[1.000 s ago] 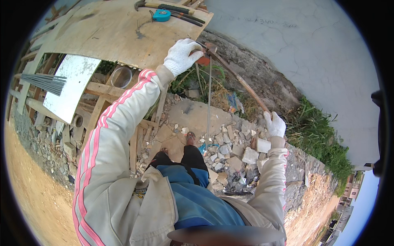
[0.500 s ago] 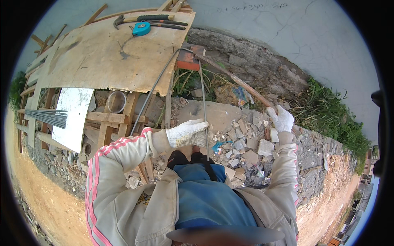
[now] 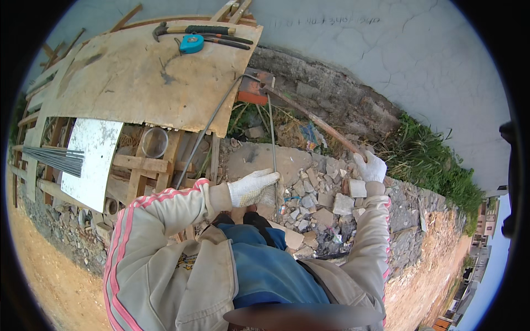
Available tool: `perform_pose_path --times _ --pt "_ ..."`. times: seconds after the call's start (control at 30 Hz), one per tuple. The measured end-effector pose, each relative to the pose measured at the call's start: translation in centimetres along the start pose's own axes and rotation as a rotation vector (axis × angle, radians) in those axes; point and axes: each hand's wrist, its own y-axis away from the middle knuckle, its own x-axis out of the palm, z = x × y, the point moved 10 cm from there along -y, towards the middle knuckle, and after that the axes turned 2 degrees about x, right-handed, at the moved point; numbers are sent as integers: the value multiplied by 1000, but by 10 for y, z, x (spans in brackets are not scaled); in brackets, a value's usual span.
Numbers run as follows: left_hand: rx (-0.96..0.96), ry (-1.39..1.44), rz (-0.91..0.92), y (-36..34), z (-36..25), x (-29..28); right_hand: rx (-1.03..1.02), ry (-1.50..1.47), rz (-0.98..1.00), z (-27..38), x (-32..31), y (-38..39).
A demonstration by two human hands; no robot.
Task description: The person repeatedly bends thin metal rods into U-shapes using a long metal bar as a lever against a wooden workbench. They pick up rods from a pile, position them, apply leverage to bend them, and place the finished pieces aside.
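A thin steel rod (image 3: pixel 207 127) is bent sharply at a red-brown metal block (image 3: pixel 253 97) by the board's right corner. One leg slants down to the left; the other comes toward me. My left hand (image 3: pixel 254 188), in a white knitted glove, is closed on the near leg, its fingers hiding part of it. A rusty bar (image 3: pixel 314 119) runs from the block toward the right. Its near end is gripped by my gloved right hand (image 3: pixel 370 167). The exact contact between bar and rod is too small to make out.
A plywood board (image 3: pixel 138 83) carries a hammer (image 3: pixel 193 29), a teal tape measure (image 3: pixel 191 43) and dark-handled tools (image 3: pixel 226 41). Left are a white panel (image 3: pixel 91 160), several steel rods (image 3: pixel 55 158) and a clear round container (image 3: pixel 155 142). Rubble (image 3: pixel 314 204) lies below; a wall (image 3: pixel 386 49) stands behind.
The whole view has shifted slightly, with the block lower in it. Both hands keep their hold on rod and bar; no clear movement of either shows.
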Motion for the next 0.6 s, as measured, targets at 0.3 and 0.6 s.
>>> perform_pose_path --times 0.3,0.6 --pt "17 -71 28 1 2 -2 -5 -18 -13 -1 -5 -7" --pt "-85 92 37 8 0 9 4 -16 19 -6 -4 -6"
